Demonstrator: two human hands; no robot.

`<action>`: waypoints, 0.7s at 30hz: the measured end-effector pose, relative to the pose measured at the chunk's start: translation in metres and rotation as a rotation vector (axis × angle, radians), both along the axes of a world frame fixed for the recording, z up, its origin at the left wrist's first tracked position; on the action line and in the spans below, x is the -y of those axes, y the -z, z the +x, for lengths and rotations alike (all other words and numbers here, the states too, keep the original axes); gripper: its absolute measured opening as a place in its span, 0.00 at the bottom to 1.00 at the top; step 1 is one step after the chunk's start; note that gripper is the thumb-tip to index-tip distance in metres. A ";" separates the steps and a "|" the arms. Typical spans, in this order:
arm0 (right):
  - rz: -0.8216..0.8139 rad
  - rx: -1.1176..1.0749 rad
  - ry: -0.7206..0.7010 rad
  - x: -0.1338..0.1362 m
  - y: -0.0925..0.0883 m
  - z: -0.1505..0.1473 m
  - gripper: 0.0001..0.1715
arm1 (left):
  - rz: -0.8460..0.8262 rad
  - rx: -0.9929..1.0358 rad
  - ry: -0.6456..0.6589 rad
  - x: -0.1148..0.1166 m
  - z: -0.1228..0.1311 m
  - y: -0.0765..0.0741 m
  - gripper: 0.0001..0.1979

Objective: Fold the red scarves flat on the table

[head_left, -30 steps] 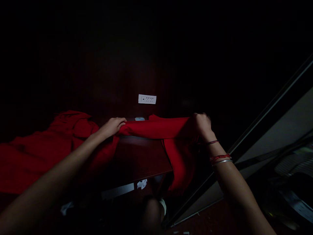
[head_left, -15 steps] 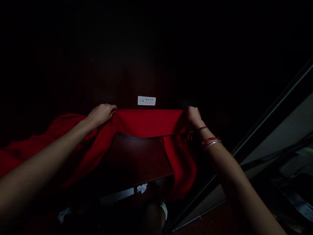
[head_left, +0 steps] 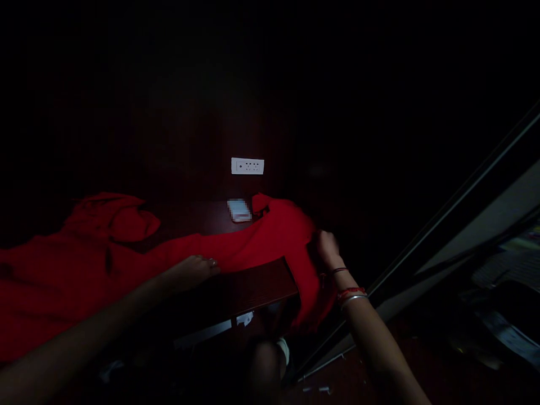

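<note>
A long red cloth [head_left: 253, 242] lies across a dark wooden table [head_left: 253, 284] and spreads in a heap to the left. My left hand [head_left: 192, 270] rests on the cloth's near edge, fingers curled over it. At the table's right corner my right hand [head_left: 327, 250], with bangles on the wrist, grips the cloth where one end hangs down over the edge. The scene is very dark, so the fingers show only in part.
A white wall socket [head_left: 247, 166] sits on the dark back wall. A small pale flat object [head_left: 238, 210] lies on the table behind the cloth. A slanted dark frame [head_left: 442, 225] runs along the right. White scraps [head_left: 244, 319] lie below the table edge.
Both hands have come down and toward me, laying the raised, stretched cloth onto the table. The pale object behind it now shows.
</note>
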State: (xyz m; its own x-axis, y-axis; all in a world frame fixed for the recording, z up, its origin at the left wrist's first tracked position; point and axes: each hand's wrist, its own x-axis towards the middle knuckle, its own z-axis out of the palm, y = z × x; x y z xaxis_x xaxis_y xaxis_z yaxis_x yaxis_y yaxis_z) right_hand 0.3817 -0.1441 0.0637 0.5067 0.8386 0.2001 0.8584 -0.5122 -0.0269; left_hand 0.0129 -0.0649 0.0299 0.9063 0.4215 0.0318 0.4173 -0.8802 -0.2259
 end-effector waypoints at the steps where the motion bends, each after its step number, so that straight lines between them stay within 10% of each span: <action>1: -0.021 0.007 0.005 0.001 0.004 -0.001 0.19 | -0.014 -0.014 0.015 0.004 0.003 0.006 0.13; 10: 0.030 0.111 -0.160 -0.008 -0.015 -0.020 0.18 | -0.409 0.106 -0.021 -0.035 0.023 -0.034 0.18; 17: 0.107 0.065 -0.434 -0.055 0.005 -0.011 0.34 | -0.320 0.161 -0.598 -0.085 0.033 0.027 0.33; 21: -0.044 -0.005 -0.406 -0.065 0.030 0.013 0.37 | -0.311 0.177 -0.666 -0.090 0.013 0.041 0.33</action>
State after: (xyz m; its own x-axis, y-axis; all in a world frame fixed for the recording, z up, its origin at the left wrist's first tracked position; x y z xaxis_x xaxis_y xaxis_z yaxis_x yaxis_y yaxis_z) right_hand 0.3944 -0.0788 0.0333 0.1335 0.9783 0.1583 0.9910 -0.1324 -0.0173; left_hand 0.0258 0.0254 -0.0108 0.4493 0.8915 -0.0570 0.8903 -0.4416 0.1116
